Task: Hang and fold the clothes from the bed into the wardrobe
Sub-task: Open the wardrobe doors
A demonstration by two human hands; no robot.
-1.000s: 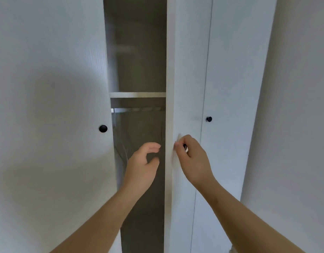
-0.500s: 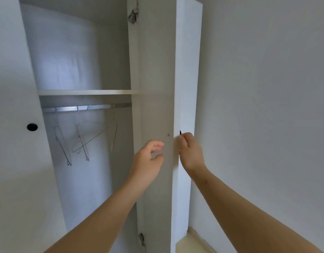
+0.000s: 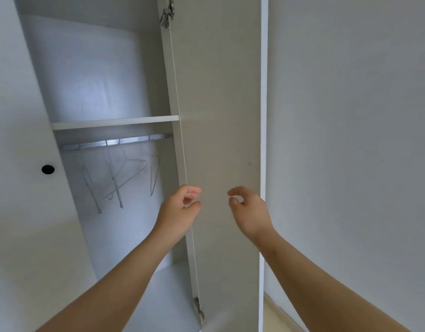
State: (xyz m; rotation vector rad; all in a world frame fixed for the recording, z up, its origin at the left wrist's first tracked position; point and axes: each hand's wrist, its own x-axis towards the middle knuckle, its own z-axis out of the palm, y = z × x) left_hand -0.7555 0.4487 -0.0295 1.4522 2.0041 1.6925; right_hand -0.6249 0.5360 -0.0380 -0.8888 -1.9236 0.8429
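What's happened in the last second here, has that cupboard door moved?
The right wardrobe door swung wide open to the right, baring the inside. The right hand, which was pinching its knob, has let go and holds nothing. The left hand stayed empty beside it, and the wire hangers hang on the rail as before.

wardrobe door [image 3: 218, 140] swung wide, right hand [image 3: 251, 212] released
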